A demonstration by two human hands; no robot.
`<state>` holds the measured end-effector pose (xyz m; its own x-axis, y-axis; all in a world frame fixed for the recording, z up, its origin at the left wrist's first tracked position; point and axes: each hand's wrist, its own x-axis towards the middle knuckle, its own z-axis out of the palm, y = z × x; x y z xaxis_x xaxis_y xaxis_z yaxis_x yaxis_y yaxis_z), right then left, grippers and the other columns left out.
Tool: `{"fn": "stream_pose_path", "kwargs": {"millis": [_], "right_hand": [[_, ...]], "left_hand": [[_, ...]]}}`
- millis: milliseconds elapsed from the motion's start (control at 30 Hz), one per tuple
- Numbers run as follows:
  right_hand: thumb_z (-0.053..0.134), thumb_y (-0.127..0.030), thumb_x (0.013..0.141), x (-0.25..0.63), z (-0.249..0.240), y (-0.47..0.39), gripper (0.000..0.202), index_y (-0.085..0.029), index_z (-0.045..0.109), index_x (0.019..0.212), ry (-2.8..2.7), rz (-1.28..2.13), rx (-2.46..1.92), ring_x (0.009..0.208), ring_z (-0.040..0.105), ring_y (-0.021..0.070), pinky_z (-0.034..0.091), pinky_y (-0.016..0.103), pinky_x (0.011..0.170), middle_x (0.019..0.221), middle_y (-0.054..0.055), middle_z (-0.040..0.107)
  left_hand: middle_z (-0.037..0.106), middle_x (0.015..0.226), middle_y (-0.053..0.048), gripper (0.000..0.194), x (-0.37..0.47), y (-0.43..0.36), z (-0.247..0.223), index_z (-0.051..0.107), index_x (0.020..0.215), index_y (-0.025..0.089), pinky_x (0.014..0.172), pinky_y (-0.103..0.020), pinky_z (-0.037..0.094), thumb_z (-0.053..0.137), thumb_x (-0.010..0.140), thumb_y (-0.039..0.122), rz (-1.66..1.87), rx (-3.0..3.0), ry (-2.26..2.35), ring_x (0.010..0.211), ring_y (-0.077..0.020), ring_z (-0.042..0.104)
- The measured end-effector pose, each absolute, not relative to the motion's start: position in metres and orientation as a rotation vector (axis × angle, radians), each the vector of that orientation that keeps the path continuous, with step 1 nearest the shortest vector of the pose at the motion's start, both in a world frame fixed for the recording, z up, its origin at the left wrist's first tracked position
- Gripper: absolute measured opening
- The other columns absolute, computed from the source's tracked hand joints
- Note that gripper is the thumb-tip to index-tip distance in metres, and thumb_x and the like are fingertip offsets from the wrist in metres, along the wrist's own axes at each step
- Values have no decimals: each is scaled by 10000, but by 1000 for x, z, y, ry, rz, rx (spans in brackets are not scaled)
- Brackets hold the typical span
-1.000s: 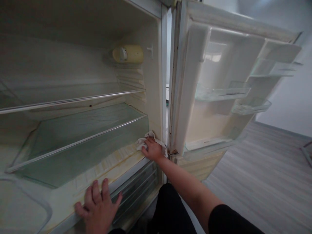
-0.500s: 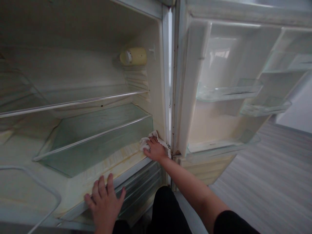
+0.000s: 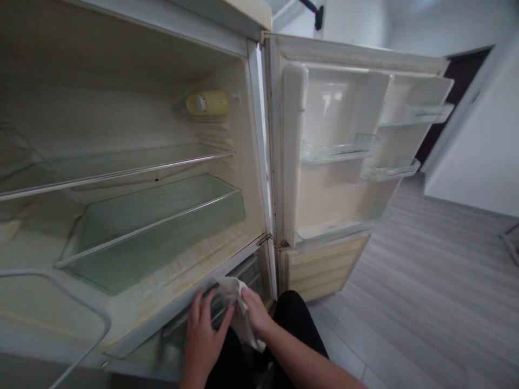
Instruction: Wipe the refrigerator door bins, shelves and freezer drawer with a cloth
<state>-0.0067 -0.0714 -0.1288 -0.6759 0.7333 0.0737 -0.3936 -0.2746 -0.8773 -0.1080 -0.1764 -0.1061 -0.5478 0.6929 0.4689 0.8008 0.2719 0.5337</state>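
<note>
With twelve at the top of the view, a crumpled pale cloth hangs between the person's hands at about six o'clock, in front of the lower compartment and just below the front edge of the open refrigerator's upper space. The right hand is the nearer one and has hold of it: its fingers are closed on the right side of the bunched fabric, which lies toward ten o'clock from that grip. The left hand stands just beside it, fingers parted and slightly curved, with the cloth toward two o'clock from its palm; blur hides whether its thumb or fingertips touch the fabric. The cloth's longer run slants roughly from eleven to five o'clock, its lower end hanging in loose folds between the person's legs, so its upper, spread part faces the left fingers while the tail drops below the right hand. From the cloth, the ribbed floor with its yellow stains lies toward ten o'clock, beyond the front edge, and a glass panel slopes above that floor. The opened door stands toward one to two o'clock from the cloth, and a black-clad knee rises just beyond the right wrist, toward three to four.
</note>
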Motion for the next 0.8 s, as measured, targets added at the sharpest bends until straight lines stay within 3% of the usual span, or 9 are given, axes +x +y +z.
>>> {"fn": "stream_pose_path", "kwargs": {"millis": [100,200,300,367,467,533,667,800], "right_hand": [[622,-715,803,17,-162,-112,611,-186,687,1102,-803,2373,-557,896,700,254,521,414,886,931,69,735],[679,-717,739,39,-182,-138,619,-187,678,1058,-649,2548,-644,879,702,263,530,394,826,865,67,718],[805,-569,676,54,-191,-154,567,-192,668,1077,-808,2541,-575,852,700,225,507,346,829,897,49,718],[856,-416,633,58,-196,-159,530,-193,669,1076,-1025,2482,-552,828,689,202,490,328,827,922,34,718],[757,-337,705,59,-202,-157,305,-173,669,947,-1233,2275,-741,791,657,198,481,322,768,855,31,691],[670,-340,762,59,-203,-153,194,-180,631,862,-1307,1922,-926,765,617,195,472,322,738,795,25,642],[606,-298,816,66,-191,-155,104,-203,624,856,-1590,1192,-948,898,578,217,452,361,854,895,49,613],[581,-355,874,68,-178,-170,167,-223,668,820,-1652,1385,-840,834,604,230,472,380,832,861,56,658]], "left_hand": [[659,1275,-120,548,-89,-186,-142,577,1254,205,1040,-442,495,570,845,569,-1361,-1610,-2789,1198,-289,626],[729,1132,-87,454,-81,-205,-177,613,1145,211,955,-375,527,591,814,521,-1546,-1557,-3007,1071,-267,684],[750,1073,-78,407,-85,-229,-197,618,1096,207,882,-313,531,576,816,499,-1584,-1597,-3078,1005,-243,704],[758,1032,-69,355,-89,-242,-199,615,1091,212,829,-287,524,569,821,438,-1432,-1592,-3146,958,-226,713],[758,1021,-58,291,-91,-248,-189,617,1096,232,807,-269,504,529,863,381,-1223,-1616,-3149,944,-206,714],[745,1102,-70,310,-90,-244,-176,613,1141,235,878,-285,497,502,893,385,-1215,-1677,-3056,1027,-209,698],[674,1289,-84,382,-79,-228,-144,595,1250,230,1059,-335,445,495,893,322,-1293,-2011,-2785,1210,-211,618],[660,1285,-84,408,-64,-216,-109,608,1259,243,1050,-335,465,417,898,225,-1251,-2287,-2588,1178,-199,629]]}}
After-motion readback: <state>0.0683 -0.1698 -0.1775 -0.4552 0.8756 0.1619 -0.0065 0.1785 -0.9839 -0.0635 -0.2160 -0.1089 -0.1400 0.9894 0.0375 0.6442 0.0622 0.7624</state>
